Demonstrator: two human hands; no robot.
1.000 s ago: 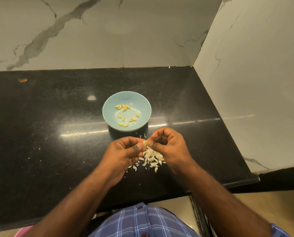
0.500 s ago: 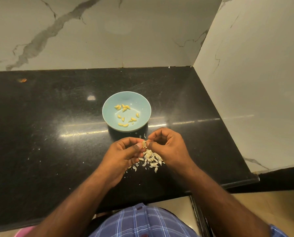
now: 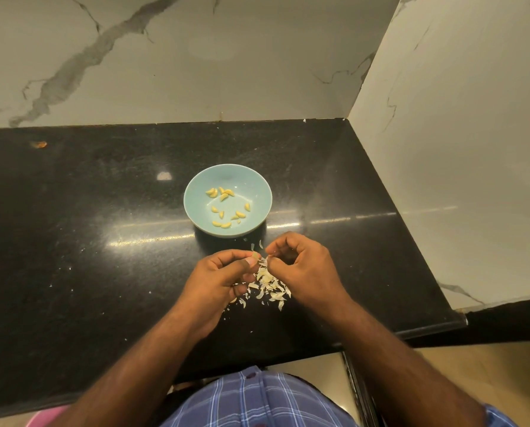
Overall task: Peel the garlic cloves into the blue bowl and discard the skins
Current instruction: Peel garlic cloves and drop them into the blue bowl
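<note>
Both forearms were bare from wrist to elbow. The left hand [image 3: 217, 280] and right hand [image 3: 303, 268] wore no rings, watch or gloves. A shirt [image 3: 257, 402] in blue plaid with thin white lines covered the torso, with small dark buttons down its front. A short sleeve [image 3: 501, 419] of the same plaid showed on the right arm.

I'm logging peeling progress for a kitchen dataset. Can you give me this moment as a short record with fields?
surface: black countertop
blue bowl: holds about a dozen peeled cloves
skins: loose pile on the counter, under and between the hands
left hand: pinches a garlic clove at its fingertips
right hand: fingers curled, pinching at the clove's skin
stage: peeling under way; skins not yet discarded
</note>
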